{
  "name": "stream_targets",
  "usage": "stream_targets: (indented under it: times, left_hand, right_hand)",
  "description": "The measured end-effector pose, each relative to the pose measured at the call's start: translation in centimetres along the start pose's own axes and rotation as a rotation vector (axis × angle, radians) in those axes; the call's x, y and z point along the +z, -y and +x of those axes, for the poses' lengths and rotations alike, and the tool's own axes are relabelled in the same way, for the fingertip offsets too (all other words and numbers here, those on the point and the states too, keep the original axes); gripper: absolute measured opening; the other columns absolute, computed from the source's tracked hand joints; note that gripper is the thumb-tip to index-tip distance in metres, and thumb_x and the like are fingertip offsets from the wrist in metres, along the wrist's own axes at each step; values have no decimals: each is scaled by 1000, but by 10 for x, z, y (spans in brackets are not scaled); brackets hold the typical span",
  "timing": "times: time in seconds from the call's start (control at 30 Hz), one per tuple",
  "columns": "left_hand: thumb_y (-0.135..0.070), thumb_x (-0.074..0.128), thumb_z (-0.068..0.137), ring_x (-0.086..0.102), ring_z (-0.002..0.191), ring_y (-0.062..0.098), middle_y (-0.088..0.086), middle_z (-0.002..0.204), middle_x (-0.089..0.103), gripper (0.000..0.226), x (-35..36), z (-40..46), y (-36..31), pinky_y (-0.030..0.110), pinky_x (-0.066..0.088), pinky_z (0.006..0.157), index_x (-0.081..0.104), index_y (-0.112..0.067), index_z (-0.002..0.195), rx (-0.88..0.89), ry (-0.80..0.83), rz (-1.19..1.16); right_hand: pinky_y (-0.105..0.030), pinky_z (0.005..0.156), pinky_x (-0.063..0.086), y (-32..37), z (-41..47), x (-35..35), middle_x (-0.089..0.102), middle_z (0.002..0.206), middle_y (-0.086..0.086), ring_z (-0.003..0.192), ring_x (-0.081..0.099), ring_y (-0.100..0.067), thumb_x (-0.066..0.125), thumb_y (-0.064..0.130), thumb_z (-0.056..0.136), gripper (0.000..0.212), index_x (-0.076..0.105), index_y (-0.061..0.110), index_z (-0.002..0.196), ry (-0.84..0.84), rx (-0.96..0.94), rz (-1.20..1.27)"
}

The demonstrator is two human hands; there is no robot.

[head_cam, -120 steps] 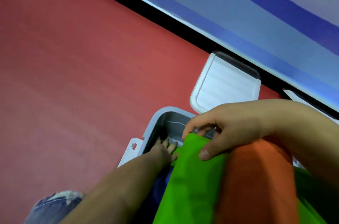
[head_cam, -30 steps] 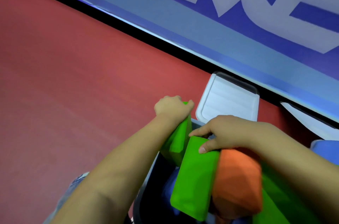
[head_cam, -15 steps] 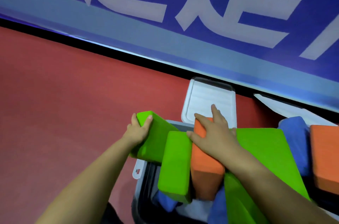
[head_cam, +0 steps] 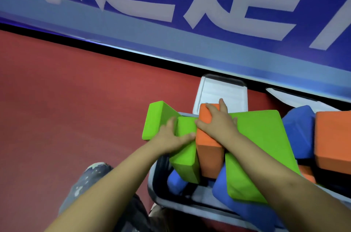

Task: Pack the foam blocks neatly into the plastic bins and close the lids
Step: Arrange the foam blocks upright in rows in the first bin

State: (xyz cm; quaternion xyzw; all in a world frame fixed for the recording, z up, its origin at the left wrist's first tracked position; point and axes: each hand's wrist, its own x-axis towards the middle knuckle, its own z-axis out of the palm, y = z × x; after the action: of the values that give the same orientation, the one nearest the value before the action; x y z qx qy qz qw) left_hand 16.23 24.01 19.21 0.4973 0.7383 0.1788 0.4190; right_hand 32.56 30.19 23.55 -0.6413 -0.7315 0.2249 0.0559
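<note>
Since half a second ago the left hand has slid from the far end of the outer green block onto the seam between it and the middle green block, while the right hand has hardly shifted on the orange block. Packing looks about half done: the bin is crowded, but its blocks stand tilted and proud of the rim, the outer green one hanging over the left wall, so they need pressing down and squaring. A large green block leans across the right side over a blue block, and another blue block lies low at the near left. The lid lies open on the far side, not yet closed. Both hands lie flat and spread, palms down, pressing rather than gripping; neither has closed round anything. At right, more blue and orange blocks sit in what seems a second bin, its lid state unclear.
</note>
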Motion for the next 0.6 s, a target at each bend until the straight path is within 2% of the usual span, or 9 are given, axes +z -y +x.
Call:
stream_targets:
  times: [0.03,0.1,0.13,0.17,0.23,0.3,0.47,0.53,0.6]
  left_hand:
    - [-75,58,70,39,136,27,15,150,34,108,8,-4,-1,37,32,112,2,-32,152,-31,112,3]
    - [-90,53,51,37,137,27,15,153,30,126,14,-10,4,39,29,114,-19,-46,144,-70,169,31]
    - [-91,55,46,39,136,27,15,152,32,131,12,-11,6,38,29,114,-24,-48,141,-83,175,38]
    - [-85,61,52,41,134,25,13,151,35,130,10,-13,8,34,30,113,-25,-48,141,-86,185,24]
    - [-59,72,72,47,128,23,11,145,43,121,7,-15,8,22,35,101,-21,-39,147,-92,192,-6]
    - [-45,73,78,51,119,22,10,139,49,114,4,-16,3,22,40,91,-16,-36,149,-91,146,17]
    - [-47,64,82,51,120,31,10,142,42,98,-36,-28,-9,33,47,93,-6,-40,150,-106,106,74]
    - [-50,66,78,59,109,32,3,138,40,98,-58,-42,-9,42,57,82,-1,-45,149,-104,152,48]
    - [-58,69,68,61,109,26,-2,138,44,101,-77,-55,-4,42,58,82,7,-50,147,-77,236,101]
  right_hand:
    - [-60,110,13,0,1,-1,-3,159,-8,141,24,-35,63,51,79,71,33,38,142,3,1,13]
    - [-59,111,15,0,4,-3,-3,159,-8,140,26,-37,65,47,78,70,35,37,141,9,2,39]
    - [-58,111,17,0,6,-4,-2,159,-9,139,26,-37,66,45,77,70,37,37,141,11,2,50]
    - [-56,111,19,0,7,-5,0,159,-8,138,27,-37,67,43,76,70,38,36,140,11,3,61]
    - [-51,111,25,1,10,-6,7,158,-8,137,30,-37,68,39,75,71,40,33,140,-1,0,84]
    - [-43,110,30,1,13,-6,13,156,-11,135,33,-36,69,34,74,71,43,26,139,-10,-18,112]
    - [-37,109,34,-3,22,-12,21,153,-14,134,37,-33,70,30,74,68,47,20,137,-52,-27,151]
    - [-38,110,34,-4,23,-13,21,153,-14,134,36,-33,70,30,74,68,47,19,138,-64,-30,160]
    - [-37,110,33,-3,23,-12,22,153,-14,135,36,-33,70,28,74,68,47,19,138,-79,-44,168]
